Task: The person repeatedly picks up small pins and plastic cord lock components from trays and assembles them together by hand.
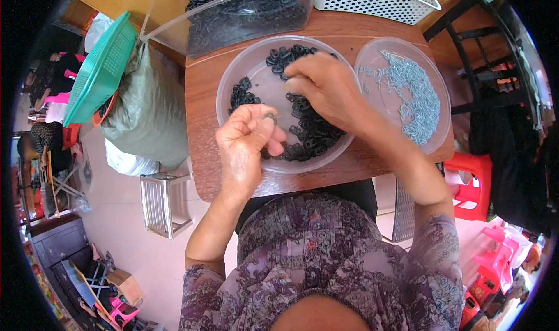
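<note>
My left hand is over the near left part of a round clear plastic tub. Its thumb and forefinger are pinched on a small dark piece, with a thin bit sticking out beside it; the detail is too small to make out. Across the tub my right hand reaches in with bent fingers close together, and whatever is between their tips cannot be seen. Black ring-like plastic pieces lie in the tub in loose heaps, mostly along its right and near sides.
To the right, a round clear lid or tray holds many small silvery metal pieces. A clear bin of black pieces and a white perforated basket stand behind. Beside the wooden table are a sack, green basket and metal stool.
</note>
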The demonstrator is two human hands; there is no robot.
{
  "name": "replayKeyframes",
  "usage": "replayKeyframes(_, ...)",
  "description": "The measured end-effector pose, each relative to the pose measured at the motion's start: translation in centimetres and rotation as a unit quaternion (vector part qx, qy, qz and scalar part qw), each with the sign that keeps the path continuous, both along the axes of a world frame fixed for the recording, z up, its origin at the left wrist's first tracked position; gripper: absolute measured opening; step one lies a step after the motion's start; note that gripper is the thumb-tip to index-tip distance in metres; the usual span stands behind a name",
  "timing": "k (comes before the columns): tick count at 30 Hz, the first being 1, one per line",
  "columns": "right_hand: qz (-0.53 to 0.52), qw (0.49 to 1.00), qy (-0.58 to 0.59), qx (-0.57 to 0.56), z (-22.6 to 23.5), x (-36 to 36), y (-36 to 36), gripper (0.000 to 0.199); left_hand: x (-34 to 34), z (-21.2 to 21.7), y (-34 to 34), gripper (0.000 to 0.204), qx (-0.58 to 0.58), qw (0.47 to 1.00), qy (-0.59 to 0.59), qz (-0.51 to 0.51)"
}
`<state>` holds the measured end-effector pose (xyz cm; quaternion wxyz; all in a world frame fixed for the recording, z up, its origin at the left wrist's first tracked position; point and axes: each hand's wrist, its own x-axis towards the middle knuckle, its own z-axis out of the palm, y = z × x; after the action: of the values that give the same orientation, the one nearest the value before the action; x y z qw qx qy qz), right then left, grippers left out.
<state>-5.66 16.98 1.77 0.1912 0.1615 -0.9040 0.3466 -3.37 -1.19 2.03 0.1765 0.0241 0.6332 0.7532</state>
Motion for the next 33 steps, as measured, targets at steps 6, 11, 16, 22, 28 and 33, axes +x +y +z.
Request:
replayKeyframes(6,0.016,0.965,0.109,0.237,-2.6,-3.1,-0.3,0.008,-0.4,0.5,-0.2,0.01,0.008,1.0,0.013,0.023)
replayKeyframes(11,0.035,0.96,0.101,0.26,-2.7,-3.6,-1.1,0.016,-0.5,0.6,-0.5,0.011,0.001,1.0,0.016,0.026)
replayKeyframes(16,0.036,0.961,0.12,0.248,-2.7,-4.0,-1.4,0.017,-0.8,0.5,-0.6,0.01,0.01,0.999,0.022,0.036)
replayKeyframes(22,0.054,0.974,0.052,0.215,-2.0,-2.5,-1.2,0.013,-0.7,0.7,-0.7,0.01,0.02,0.999,0.011,0.034)
replayKeyframes(28,0.055,0.897,-0.273,-0.342,-0.4,1.1,-0.8,0.019,0.0,0.6,0.1,0.01,0.086,0.995,-0.035,0.03)
replayKeyframes(33,0.063,0.833,-0.289,-0.468,-0.9,3.3,-2.2,0.019,0.3,0.4,1.0,0.01,0.133,0.988,-0.045,0.061)
